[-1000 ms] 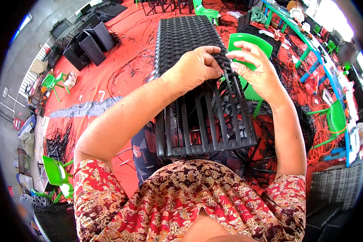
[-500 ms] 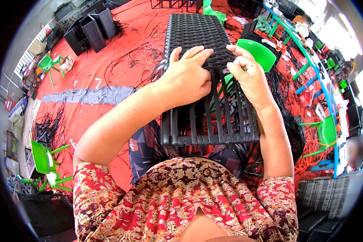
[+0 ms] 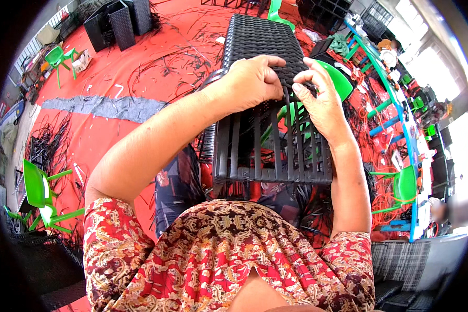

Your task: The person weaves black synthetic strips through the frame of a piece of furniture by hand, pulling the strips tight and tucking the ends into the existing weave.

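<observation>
A black woven furniture frame (image 3: pixel 262 39) extends away from my lap. Its far part is covered in tight weave, while bare lengthwise black strips (image 3: pixel 257 148) span the near part. At the edge of the weave, my left hand (image 3: pixel 252 83) is closed, its fingers curled down around a black strip beside the weave. My right hand (image 3: pixel 322 106) is at the frame's right side, thumb and forefinger bent together in a pinch. Whatever lies between those fingertips is too small to make out. The left fingertips are partly hidden.
Loose black strips are scattered over the red floor covering (image 3: pixel 140 140). A green chair (image 3: pixel 39 184) stands at left, another green chair (image 3: pixel 338 78) just beyond my right hand. A long blue-and-green frame (image 3: pixel 408 156) runs along the right. Dark woven pieces (image 3: pixel 120 26) stand at far left.
The view has shifted slightly, and the frame sits a little tilted compared with before. My left hand has turned and curled its fingers more; my right hand stays near the weave's edge.
</observation>
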Tool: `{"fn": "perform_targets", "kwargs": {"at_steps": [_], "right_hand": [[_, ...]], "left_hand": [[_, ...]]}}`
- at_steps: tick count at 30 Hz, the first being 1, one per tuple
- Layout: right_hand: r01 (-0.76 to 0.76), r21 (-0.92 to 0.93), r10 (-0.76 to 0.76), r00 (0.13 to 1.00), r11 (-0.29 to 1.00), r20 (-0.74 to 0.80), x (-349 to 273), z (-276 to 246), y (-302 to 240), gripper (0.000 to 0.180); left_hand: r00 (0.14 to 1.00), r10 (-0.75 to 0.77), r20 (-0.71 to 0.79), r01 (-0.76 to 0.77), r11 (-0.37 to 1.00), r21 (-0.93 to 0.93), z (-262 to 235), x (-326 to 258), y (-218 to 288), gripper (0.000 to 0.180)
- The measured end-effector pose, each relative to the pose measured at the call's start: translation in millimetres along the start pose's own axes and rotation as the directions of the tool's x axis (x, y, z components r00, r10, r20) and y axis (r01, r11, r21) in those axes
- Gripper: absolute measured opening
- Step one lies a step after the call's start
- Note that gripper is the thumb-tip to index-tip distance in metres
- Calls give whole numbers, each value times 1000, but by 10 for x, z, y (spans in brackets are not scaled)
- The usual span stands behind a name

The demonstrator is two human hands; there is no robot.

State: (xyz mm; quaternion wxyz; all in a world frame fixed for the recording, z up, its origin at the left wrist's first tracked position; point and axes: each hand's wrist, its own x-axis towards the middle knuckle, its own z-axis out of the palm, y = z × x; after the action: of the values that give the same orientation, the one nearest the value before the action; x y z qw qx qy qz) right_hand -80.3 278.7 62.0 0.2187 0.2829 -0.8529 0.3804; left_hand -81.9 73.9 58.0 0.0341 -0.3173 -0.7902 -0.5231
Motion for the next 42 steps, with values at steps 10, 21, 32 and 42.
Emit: {"fn": "perform_targets", "kwargs": {"at_steps": [10,21,32,42], "right_hand": [[-246,367,142,947,897,286,120,29,-140,17],[-40,214,-49,917,976,397,155,59,-185,21],[-80,28,68,951,996,301,217,54,-331,21],[-402,395,179,852,826,492,459,407,-448,20]], "left_hand": [[928,264,-262,-179,935,306,-90,-196,-113,10],[988,61,-142,51,738,673,0,-329,-159,20],[933,-146,-328,-74,816,-573,-98,-368,-305,11],[816,11,-578,-219,931,-291,-39,-629,-444,15]]}}
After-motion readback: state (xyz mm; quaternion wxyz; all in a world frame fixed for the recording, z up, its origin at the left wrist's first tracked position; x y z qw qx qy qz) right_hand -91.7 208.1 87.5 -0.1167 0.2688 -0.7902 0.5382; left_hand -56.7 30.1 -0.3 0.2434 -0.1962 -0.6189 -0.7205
